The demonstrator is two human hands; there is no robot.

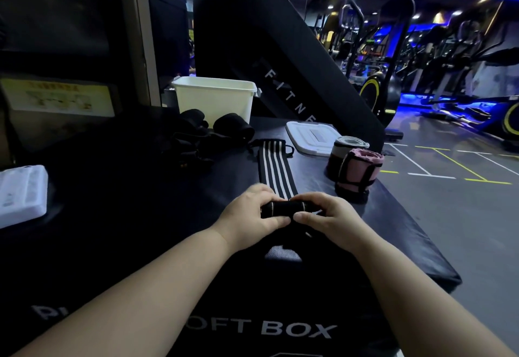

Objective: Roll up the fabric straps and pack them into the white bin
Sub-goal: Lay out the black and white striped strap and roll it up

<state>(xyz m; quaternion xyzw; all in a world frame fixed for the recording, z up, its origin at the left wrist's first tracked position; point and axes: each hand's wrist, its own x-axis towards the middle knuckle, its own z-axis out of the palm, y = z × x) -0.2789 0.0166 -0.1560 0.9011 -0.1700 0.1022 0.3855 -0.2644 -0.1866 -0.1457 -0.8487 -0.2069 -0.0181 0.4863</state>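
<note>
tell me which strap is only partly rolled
The black strap with white stripes: the left hand and right hand grip its rolled near end, the rest lies flat. The pink roll and the black roll by the white bin are wound.

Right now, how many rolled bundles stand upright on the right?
2: a pink roll nearest the edge, and a grey-topped roll just behind it, beside the white lid. Others may lie unseen inside the white bin.

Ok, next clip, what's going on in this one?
A person is rolling up a black strap with white stripes on a padded black box. The left hand and right hand both grip the rolled end, while the rest lies flat, pointing toward the white bin. Two pink rolls stand at the right, outside the bin.
</note>
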